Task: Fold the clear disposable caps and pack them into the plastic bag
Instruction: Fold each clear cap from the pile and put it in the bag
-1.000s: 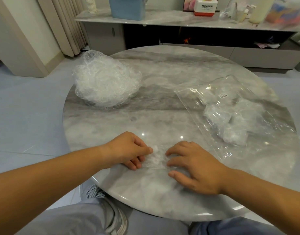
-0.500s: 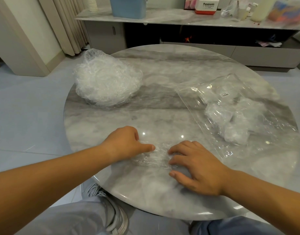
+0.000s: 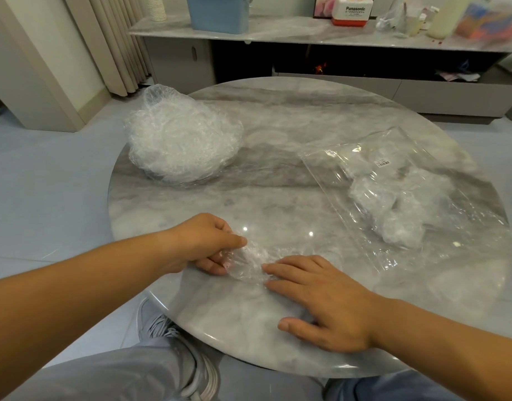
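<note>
Both forearms are reaching in from the near side; the left hand [image 3: 202, 244] is pinching a clear cap [image 3: 249, 263] with curled fingers, while the right hand [image 3: 321, 296] is pressing flat.

grey-veined marble table [image 3: 277, 117], clear caps [image 3: 182, 146], blue bin [image 3: 220, 13]

A crumpled clear cap [image 3: 250, 263] lies bunched low near the front edge of the table [image 3: 277, 198]. A big loose pile of clear caps [image 3: 182, 143] sits at the far left. The clear plastic bag [image 3: 341, 160] lies flat on the right, with folded caps [image 3: 399, 230] bunched inside it.
</note>
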`<state>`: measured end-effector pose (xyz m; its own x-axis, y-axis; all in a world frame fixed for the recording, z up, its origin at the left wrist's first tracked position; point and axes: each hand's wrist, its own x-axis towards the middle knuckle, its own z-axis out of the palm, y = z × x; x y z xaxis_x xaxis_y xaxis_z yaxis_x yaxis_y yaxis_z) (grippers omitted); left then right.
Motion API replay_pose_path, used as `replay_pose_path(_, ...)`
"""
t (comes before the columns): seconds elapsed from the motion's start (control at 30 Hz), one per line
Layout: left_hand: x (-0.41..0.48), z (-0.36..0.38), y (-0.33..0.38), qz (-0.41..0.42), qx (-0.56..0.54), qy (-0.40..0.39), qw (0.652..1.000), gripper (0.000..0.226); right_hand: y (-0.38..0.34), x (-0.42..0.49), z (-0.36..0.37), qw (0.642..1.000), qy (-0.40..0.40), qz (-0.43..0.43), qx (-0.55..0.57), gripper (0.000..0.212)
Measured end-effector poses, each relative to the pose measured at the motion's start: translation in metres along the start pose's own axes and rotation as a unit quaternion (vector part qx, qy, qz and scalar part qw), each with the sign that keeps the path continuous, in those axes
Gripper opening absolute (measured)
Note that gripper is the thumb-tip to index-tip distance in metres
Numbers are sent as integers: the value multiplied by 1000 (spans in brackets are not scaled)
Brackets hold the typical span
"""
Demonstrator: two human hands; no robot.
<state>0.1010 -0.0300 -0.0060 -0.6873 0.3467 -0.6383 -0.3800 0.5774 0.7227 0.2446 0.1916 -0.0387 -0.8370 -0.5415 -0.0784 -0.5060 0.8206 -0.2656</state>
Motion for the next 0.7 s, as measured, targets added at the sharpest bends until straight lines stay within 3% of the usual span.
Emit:
replay_pose_path(0.2,-9,10,4,-14,-165,-91,982,14,-4,2,1,999,18,14,-27,60)
replay_pose_path(0.3,-12,19,6,5,-188,-108,976,12,-3,0,-4,998,56,12,-8,56)
replay_pose_path(0.4,-13,25,5,4,-214,-141,966,36,6,-6,-12,995,96,28,3,50)
replay_pose_path(0.47,-13,28,4,-5,-221,-168,961,52,11,-10,-15,996,80,40,3,45)
replay_pose_path(0.6,-13,39,6,-24,-204,-192,960,58,12,-12,-14,999,31,30,20,47)
replay_pose_path(0.7,-14,42,10,-41,-191,-207,959,59,11,-10,-17,985,100,51,130,35)
